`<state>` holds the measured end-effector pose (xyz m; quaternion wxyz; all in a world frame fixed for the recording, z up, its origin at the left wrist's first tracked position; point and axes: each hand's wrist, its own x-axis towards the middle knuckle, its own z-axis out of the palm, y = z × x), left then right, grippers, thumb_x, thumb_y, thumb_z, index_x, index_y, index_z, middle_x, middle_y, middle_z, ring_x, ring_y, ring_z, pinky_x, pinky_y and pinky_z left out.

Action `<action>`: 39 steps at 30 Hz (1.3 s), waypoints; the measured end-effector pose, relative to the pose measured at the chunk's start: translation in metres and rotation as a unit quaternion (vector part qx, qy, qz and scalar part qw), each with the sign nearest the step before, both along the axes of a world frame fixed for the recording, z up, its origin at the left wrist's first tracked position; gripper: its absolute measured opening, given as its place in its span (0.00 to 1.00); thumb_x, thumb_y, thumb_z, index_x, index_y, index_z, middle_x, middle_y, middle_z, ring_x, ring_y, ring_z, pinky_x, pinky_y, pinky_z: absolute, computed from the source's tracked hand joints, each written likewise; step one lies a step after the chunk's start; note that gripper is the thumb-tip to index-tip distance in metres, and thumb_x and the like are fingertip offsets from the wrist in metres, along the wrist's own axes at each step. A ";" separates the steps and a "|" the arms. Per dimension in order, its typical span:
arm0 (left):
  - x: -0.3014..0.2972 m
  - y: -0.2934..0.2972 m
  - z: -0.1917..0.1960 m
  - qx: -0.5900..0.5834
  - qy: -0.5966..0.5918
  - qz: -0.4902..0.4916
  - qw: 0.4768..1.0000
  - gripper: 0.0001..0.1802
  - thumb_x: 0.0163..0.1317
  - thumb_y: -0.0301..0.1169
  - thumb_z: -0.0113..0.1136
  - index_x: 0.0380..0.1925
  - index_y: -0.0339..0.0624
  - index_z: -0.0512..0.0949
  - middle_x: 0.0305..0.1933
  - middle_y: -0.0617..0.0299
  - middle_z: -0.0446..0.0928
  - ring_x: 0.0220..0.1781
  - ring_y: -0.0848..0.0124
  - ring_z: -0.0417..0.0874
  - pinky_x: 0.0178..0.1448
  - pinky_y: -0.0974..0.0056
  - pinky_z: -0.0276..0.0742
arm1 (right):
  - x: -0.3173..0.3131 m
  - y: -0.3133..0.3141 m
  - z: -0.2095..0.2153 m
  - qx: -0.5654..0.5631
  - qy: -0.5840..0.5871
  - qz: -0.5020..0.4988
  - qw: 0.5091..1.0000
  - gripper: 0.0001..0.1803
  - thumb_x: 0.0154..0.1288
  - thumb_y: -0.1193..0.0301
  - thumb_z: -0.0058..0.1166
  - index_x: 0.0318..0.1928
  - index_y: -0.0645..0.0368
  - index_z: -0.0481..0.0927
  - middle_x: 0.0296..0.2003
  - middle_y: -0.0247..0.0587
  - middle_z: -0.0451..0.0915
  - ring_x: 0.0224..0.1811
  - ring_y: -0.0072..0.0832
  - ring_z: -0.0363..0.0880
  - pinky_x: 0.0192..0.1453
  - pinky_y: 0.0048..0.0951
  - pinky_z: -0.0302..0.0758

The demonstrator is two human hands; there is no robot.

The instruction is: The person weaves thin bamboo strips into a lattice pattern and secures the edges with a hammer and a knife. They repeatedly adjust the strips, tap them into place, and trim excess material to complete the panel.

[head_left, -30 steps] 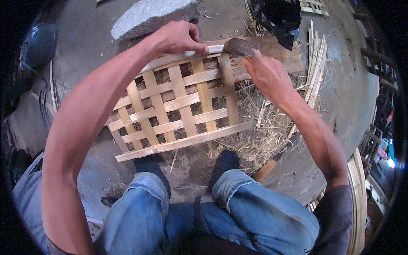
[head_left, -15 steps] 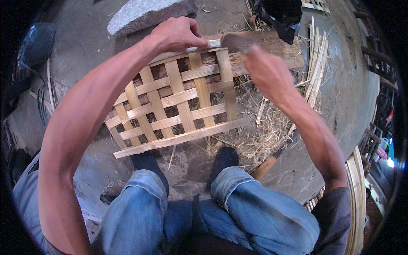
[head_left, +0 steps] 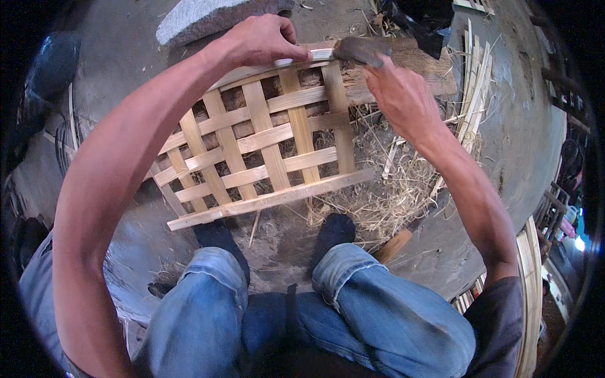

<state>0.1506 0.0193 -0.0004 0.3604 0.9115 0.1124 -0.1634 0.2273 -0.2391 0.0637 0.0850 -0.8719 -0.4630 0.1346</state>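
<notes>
The left hand [head_left: 268,39], at the top centre of the frame, is curling nearly closed, its thumb and forefinger pinching the pale top strip [head_left: 322,55] of a woven lattice panel [head_left: 268,138]; the other fingers are tucking into the palm. Just to its right, the right hand [head_left: 403,91] is wrapping firmly around a dark metal, hammer-like tool [head_left: 362,50]. The tool's head is pointing left and sitting right beside the end of the top strip; whether it is touching the strip, I cannot tell.

The lattice panel is filling the middle of the frame, its flat bamboo-like slats crossing over and under one another, with a straight pale bottom rail [head_left: 271,203] running along its lower edge. Its upper part is lying over a rough wooden plank [head_left: 428,69], which is reaching out toward the upper right.

Farther out, curly shavings [head_left: 406,195] are spreading right of centre, and long thin strips [head_left: 476,94] are lying in a bundle at the upper right. A grey stone [head_left: 208,19] is resting at the upper left of centre, and a black plastic bag [head_left: 432,28] is slumping at the top right of centre. Below the panel, two dark-covered feet [head_left: 336,230] are showing beneath rolled blue jeans [head_left: 391,309], and a wooden handle [head_left: 394,246] is lying near the right foot.
</notes>
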 end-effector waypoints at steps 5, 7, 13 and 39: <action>0.002 -0.001 0.003 0.011 0.021 -0.009 1.000 0.34 0.42 0.59 0.71 0.37 0.38 0.82 0.35 0.53 0.83 0.38 0.61 0.84 0.46 0.59 0.79 | -0.003 -0.001 0.010 0.013 0.014 0.001 1.000 0.16 0.75 0.63 0.47 0.54 0.61 0.70 0.20 0.53 0.76 0.21 0.50 0.77 0.25 0.46 0.72; 0.005 -0.003 0.007 0.005 0.045 0.000 0.999 0.33 0.43 0.57 0.72 0.38 0.39 0.82 0.37 0.54 0.84 0.41 0.63 0.84 0.49 0.60 0.78 | -0.003 -0.005 0.011 -0.001 0.018 -0.001 1.000 0.15 0.75 0.62 0.46 0.50 0.60 0.69 0.20 0.54 0.77 0.23 0.52 0.78 0.27 0.48 0.73; -0.002 0.004 0.001 -0.006 0.011 -0.001 1.000 0.36 0.42 0.61 0.70 0.37 0.38 0.82 0.34 0.52 0.83 0.37 0.60 0.84 0.44 0.58 0.78 | -0.003 0.007 0.028 0.106 0.028 0.013 0.994 0.13 0.73 0.62 0.48 0.42 0.60 0.67 0.21 0.57 0.78 0.27 0.56 0.81 0.27 0.51 0.75; -0.014 0.045 0.040 0.037 -0.005 -0.025 0.999 0.29 0.60 0.56 0.61 0.46 0.42 0.81 0.43 0.54 0.83 0.47 0.62 0.83 0.54 0.57 0.76 | -0.010 0.010 0.020 -0.031 0.064 -0.046 0.996 0.16 0.75 0.60 0.42 0.42 0.62 0.65 0.28 0.65 0.79 0.36 0.65 0.78 0.39 0.61 0.70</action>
